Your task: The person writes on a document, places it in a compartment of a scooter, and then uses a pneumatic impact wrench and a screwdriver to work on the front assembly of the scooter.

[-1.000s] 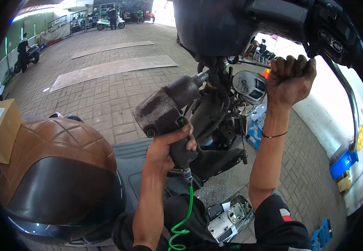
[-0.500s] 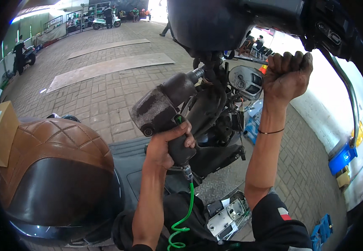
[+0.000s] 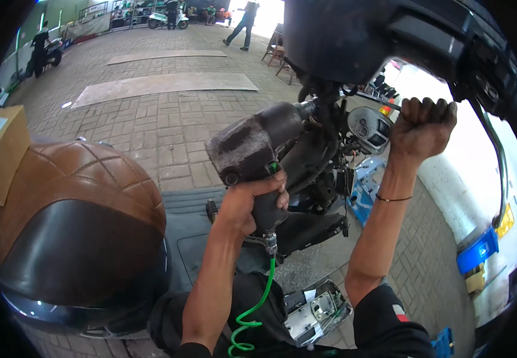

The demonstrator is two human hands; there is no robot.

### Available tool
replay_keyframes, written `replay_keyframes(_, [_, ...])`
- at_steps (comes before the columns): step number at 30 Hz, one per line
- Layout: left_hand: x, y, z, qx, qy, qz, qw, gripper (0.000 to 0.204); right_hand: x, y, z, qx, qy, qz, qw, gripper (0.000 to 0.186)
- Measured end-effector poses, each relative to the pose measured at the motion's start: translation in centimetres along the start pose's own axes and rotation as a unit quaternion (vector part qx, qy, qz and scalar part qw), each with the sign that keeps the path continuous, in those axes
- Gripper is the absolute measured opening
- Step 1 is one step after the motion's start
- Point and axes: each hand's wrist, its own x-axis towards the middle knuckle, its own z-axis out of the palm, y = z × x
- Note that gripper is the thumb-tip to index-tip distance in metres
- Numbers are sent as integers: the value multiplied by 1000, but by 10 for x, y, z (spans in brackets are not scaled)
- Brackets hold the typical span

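My left hand (image 3: 243, 206) is wrapped round the grip of a worn black air impact wrench (image 3: 248, 149), thumb and fingers near its trigger. Its socket end meets the steering stem (image 3: 325, 110) of a scooter, under the dark handlebar cover (image 3: 342, 45). A coiled green air hose (image 3: 265, 295) hangs from the tool's grip. Closed in a fist, my right hand (image 3: 422, 131) holds a slim metal wrench (image 3: 384, 102) that runs toward the same stem; its far end is hidden among the parts. Below it sits a round, light-coloured part with dark windows (image 3: 369, 128).
A brown and black scooter seat (image 3: 85, 232) fills the left, with a cardboard box (image 3: 2, 155) beyond it. A metal part (image 3: 312, 313) lies low beside my legs. Blue trays (image 3: 366, 185) stand on the right. A person (image 3: 245, 27) walks in the background.
The view has shifted, so the scooter and both hands appear slightly to the right. Both hands keep their grips, and the impact wrench stays at the stem. The background person has walked further into view.
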Motion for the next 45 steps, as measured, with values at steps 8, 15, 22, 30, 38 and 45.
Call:
replay_keyframes(8, [-5,6,1,85,33,8,996,20,-2,-1,8,-39,24,-9,999,46])
replay_keyframes(15, [7,-4,-15,-33,-42,-18,998,19,-5,-5,10,-41,69,-14,997,45])
replay_keyframes(22, [8,-9,-20,-28,-49,-5,998,18,-4,-3,3,-32,5,-10,999,43])
replay_keyframes(30, [-2,7,-5,117,14,28,993,18,-6,-6,17,-33,57,-15,998,44])
replay_keyframes(38, [6,5,-23,-54,-11,27,998,22,-5,-6,18,-38,103,0,994,44])
replay_keyframes(45, [9,-15,-39,-151,-38,9,988,20,-5,-6,6,-37,99,7,994,45])
